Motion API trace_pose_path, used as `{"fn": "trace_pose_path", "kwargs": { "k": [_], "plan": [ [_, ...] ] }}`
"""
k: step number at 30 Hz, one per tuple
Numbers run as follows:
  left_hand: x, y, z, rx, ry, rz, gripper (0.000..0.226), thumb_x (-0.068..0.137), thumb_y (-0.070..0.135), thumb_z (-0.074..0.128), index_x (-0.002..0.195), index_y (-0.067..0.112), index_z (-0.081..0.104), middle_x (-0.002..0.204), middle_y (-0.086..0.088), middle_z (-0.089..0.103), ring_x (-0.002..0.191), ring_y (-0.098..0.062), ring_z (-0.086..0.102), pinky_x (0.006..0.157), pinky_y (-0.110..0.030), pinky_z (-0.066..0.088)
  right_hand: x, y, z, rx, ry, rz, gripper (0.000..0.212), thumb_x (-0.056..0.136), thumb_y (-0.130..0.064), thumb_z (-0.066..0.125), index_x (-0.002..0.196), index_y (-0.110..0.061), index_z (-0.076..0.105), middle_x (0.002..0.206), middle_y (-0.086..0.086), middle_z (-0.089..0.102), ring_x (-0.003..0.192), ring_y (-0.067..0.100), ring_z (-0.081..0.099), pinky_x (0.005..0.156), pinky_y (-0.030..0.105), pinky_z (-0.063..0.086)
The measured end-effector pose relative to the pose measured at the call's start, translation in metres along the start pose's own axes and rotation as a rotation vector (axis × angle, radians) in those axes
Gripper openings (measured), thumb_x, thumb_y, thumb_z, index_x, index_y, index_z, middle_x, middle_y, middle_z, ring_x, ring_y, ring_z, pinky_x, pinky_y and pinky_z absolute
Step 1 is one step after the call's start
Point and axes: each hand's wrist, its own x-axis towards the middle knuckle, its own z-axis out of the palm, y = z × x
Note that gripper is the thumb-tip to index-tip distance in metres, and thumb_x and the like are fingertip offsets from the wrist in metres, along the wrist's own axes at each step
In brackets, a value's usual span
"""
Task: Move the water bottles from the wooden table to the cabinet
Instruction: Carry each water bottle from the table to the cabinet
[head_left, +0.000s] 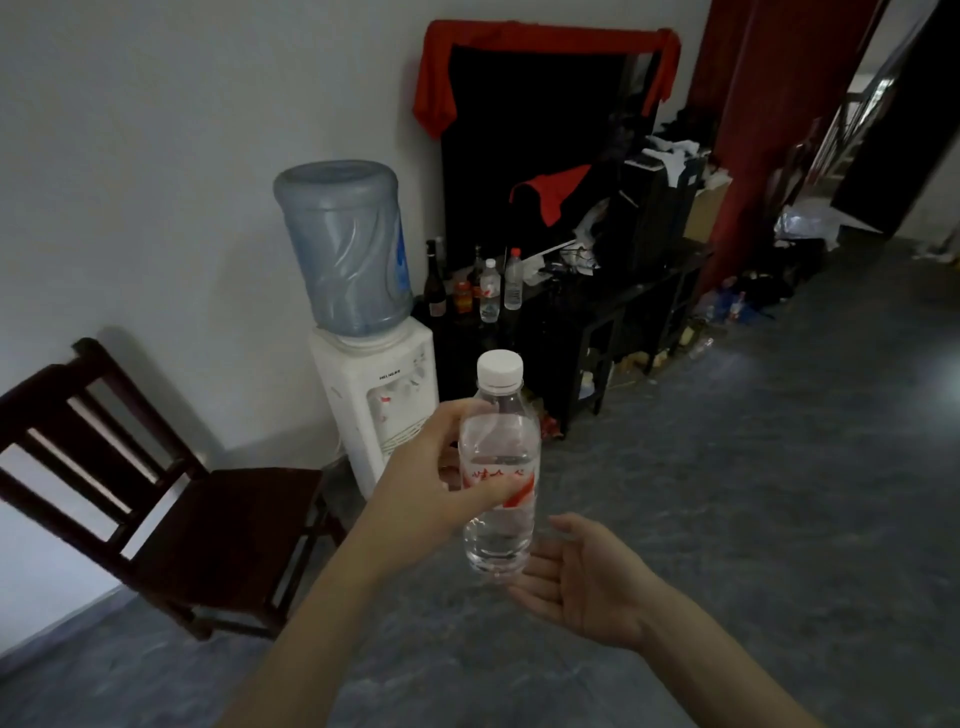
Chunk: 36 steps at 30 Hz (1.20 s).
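Water bottle (500, 467) upright in mid-air, my left hand (434, 480) wrapped round its middle, right hand (582, 582) spread loose just under the base, cabinet (597, 312) ahead already crowded, so I could topple those standing bottles (498, 288).

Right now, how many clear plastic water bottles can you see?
3: one bottle held in the left hand, two on the dark cabinet, white-capped and red-capped. More may be hidden.
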Motion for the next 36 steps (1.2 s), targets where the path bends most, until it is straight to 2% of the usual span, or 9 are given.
{"fn": "trace_pose_path", "kwargs": {
  "k": [5,7,12,15,17,22,26,33,36],
  "plan": [
    [0.072,-0.027,-0.003,0.032,0.01,0.012,0.069,0.077,0.066,0.07,0.137,0.062,0.036,0.118,0.044,0.062,0.108,0.016,0.062,0.082,-0.001,0.046,0.052,-0.061,-0.012,-0.036,0.022,0.028,0.053,0.096,-0.039,0.04,0.117,0.002,0.067,0.119,0.021,0.069,0.097,0.028,0.072,0.079,0.033,0.057],
    [0.104,-0.037,-0.011,0.04,0.011,0.011,0.07,0.079,0.067,0.068,0.139,0.063,0.032,0.118,0.046,0.06,0.108,0.017,0.061,0.083,-0.001,0.046,0.074,-0.087,-0.013,-0.065,0.018,0.034,0.051,0.093,-0.038,0.043,0.113,0.002,0.069,0.118,0.02,0.07,0.095,0.027,0.071,0.079,0.032,0.053],
    [0.188,-0.059,-0.039,0.053,-0.006,0.018,0.072,0.079,0.054,0.073,0.145,0.046,0.045,0.118,0.034,0.068,0.106,0.004,0.069,0.085,-0.01,0.052,0.121,-0.164,-0.004,-0.171,0.013,0.053,0.054,0.072,-0.037,0.06,0.109,-0.001,0.074,0.115,0.017,0.071,0.089,0.023,0.072,0.068,0.028,0.055],
    [0.24,-0.07,-0.05,0.082,0.003,0.041,0.065,0.075,0.055,0.077,0.135,0.045,0.054,0.117,0.024,0.071,0.104,-0.005,0.072,0.088,-0.022,0.058,0.152,-0.209,-0.004,-0.195,0.008,0.034,0.056,0.077,-0.037,0.058,0.116,0.0,0.071,0.114,0.016,0.071,0.087,0.022,0.072,0.067,0.027,0.056],
    [0.271,-0.076,-0.054,0.105,-0.002,0.051,0.058,0.073,0.056,0.077,0.126,0.051,0.056,0.116,0.024,0.072,0.102,-0.006,0.072,0.087,-0.023,0.058,0.168,-0.234,-0.003,-0.178,0.01,0.02,0.054,0.08,-0.036,0.057,0.116,0.001,0.07,0.111,0.016,0.071,0.086,0.022,0.072,0.069,0.027,0.055],
    [0.334,-0.096,-0.054,0.141,-0.04,0.032,0.057,0.071,0.053,0.083,0.12,0.053,0.056,0.113,0.022,0.073,0.101,-0.004,0.073,0.084,-0.02,0.057,0.204,-0.283,-0.016,-0.139,0.028,0.067,0.054,0.094,-0.038,0.045,0.126,0.001,0.064,0.105,0.015,0.07,0.083,0.022,0.068,0.07,0.028,0.053],
    [0.386,-0.11,-0.047,0.157,-0.029,0.02,0.057,0.069,0.054,0.084,0.119,0.055,0.056,0.111,0.02,0.074,0.101,-0.006,0.073,0.084,-0.019,0.057,0.229,-0.326,-0.034,-0.122,0.031,0.056,0.049,0.094,-0.038,0.045,0.118,-0.002,0.066,0.098,0.013,0.069,0.078,0.021,0.065,0.073,0.029,0.049],
    [0.495,-0.127,-0.009,0.129,-0.023,-0.025,0.057,0.067,0.049,0.088,0.117,0.049,0.059,0.113,0.014,0.075,0.102,-0.009,0.074,0.089,-0.034,0.061,0.275,-0.425,-0.091,-0.098,0.039,0.077,0.043,0.094,-0.037,0.046,0.113,-0.003,0.063,0.093,0.014,0.067,0.069,0.022,0.065,0.066,0.03,0.053],
    [0.545,-0.127,0.014,0.121,-0.016,-0.042,0.058,0.068,0.047,0.09,0.117,0.052,0.059,0.115,0.015,0.074,0.103,-0.008,0.074,0.087,-0.027,0.06,0.288,-0.478,-0.123,-0.091,0.051,0.086,0.043,0.095,-0.038,0.044,0.106,-0.001,0.064,0.085,0.014,0.07,0.061,0.022,0.068,0.065,0.032,0.055]
  ]
}}
